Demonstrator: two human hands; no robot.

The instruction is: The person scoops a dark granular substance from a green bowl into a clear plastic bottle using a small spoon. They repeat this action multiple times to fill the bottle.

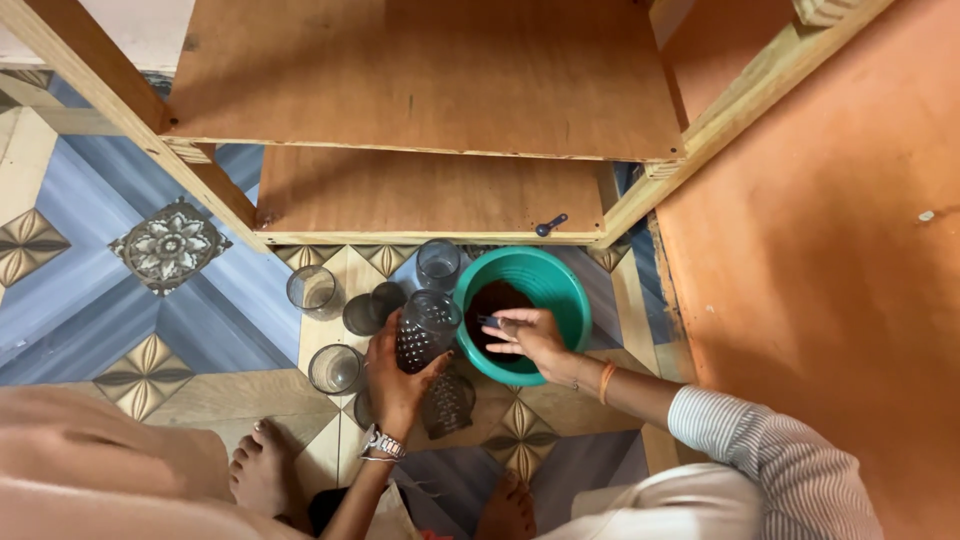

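Your left hand (395, 375) grips a clear, dark-speckled glass tumbler (425, 330). Just beside it, your right hand (530, 338) pinches a small dark scoop (489, 321) over the round green plastic basin (560, 290).

Clear textured jar (424, 335), tilted beside green bowl (560, 285)

Glasses (312, 288) crowd the floor left of the green bowl (560, 285), leaving only narrow gaps between them; the wooden shelf (430, 195) overhangs close behind, while open tiled floor (90, 250) lies far left and the orange wall (830, 250) closes the right
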